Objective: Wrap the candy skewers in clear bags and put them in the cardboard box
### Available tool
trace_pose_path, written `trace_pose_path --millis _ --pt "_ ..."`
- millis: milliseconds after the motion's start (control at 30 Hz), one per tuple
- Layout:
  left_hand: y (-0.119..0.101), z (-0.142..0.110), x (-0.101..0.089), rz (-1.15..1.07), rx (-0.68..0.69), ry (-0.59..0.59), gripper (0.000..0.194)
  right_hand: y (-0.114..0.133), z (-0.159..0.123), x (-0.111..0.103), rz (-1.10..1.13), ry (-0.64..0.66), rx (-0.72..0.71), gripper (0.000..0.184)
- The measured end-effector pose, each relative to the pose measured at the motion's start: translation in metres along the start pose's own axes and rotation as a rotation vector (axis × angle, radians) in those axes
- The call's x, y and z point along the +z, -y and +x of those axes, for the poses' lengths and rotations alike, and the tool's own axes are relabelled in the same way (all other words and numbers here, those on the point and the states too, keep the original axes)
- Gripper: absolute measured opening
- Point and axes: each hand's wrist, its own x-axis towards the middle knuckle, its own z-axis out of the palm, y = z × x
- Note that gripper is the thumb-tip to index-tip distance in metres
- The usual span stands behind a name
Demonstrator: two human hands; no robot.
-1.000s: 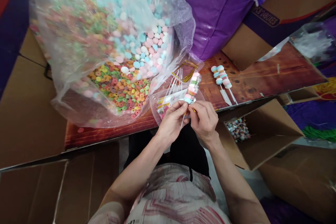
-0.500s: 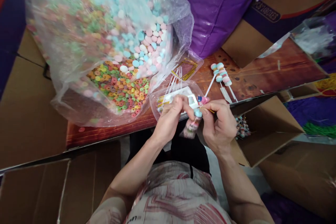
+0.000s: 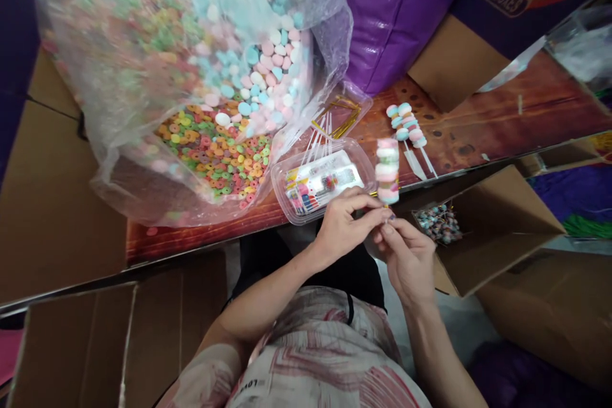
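Observation:
A candy skewer [image 3: 387,173] of pink, white and blue marshmallow pieces stands upright above my hands, candy end away from me. My left hand [image 3: 348,222] pinches at its lower end, thumb and forefinger together. My right hand [image 3: 410,255] is closed at the same spot, its fingertips touching the left ones. A bit of gold twist tie [image 3: 374,193] shows beside the skewer's base; the stick is hidden in my fingers. Just left lies a clear plastic tray [image 3: 278,194] holding printed labels [image 3: 329,178].
A big clear bag [image 3: 134,185] of marshmallows and ring candies fills the table's left. Gold ties [image 3: 345,124] and white sticks [image 3: 321,135] lie behind the tray. More candy skewers [image 3: 410,124] rest to the right. An open carton [image 3: 502,236] below holds several finished-looking skewers.
The candy skewer has swung from hanging down between my hands to pointing up and away. Both hands have shifted right and slightly toward me, uncovering the tray's labels.

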Motion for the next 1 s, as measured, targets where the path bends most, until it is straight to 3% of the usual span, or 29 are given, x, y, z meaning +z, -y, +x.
trace_pose_path --millis 100,200,267,367,433,533,633,733,833,1000 --pt "0.002 0.005 -0.01 0.143 0.033 0.133 0.021 -0.012 0.003 -0.017 0.186 -0.034 0.09 0.029" --pt "0.005 0.016 -0.034 0.419 0.088 -0.021 0.005 -0.022 0.021 -0.05 0.241 -0.06 -0.009 0.029" --pt "0.009 0.024 -0.051 0.694 0.08 -0.146 0.021 -0.026 0.036 -0.074 0.163 -0.06 -0.116 0.028" --pt "0.017 0.034 -0.069 0.937 -0.007 -0.157 0.024 -0.027 0.052 -0.089 0.062 -0.048 -0.174 0.028" --pt "0.021 0.037 -0.074 0.947 -0.037 -0.143 0.017 -0.026 0.053 -0.077 0.108 -0.051 -0.11 0.026" --pt "0.02 0.039 -0.078 0.921 -0.051 -0.208 0.012 -0.024 0.045 -0.04 0.198 -0.079 -0.021 0.024" --pt "0.015 0.04 -0.083 0.903 -0.067 -0.273 0.015 -0.019 0.038 -0.005 0.127 -0.068 -0.065 0.021" --pt "0.012 0.04 -0.088 0.729 0.004 -0.324 0.015 -0.01 0.038 0.015 -0.078 0.001 -0.152 0.018" --pt "0.009 0.04 -0.087 0.314 0.06 -0.406 0.01 -0.001 0.042 0.028 -0.252 0.07 -0.207 0.019" --pt "-0.002 0.036 -0.065 -0.477 -0.086 -0.469 0.022 0.004 0.047 0.064 -0.227 0.088 -0.229 0.03"
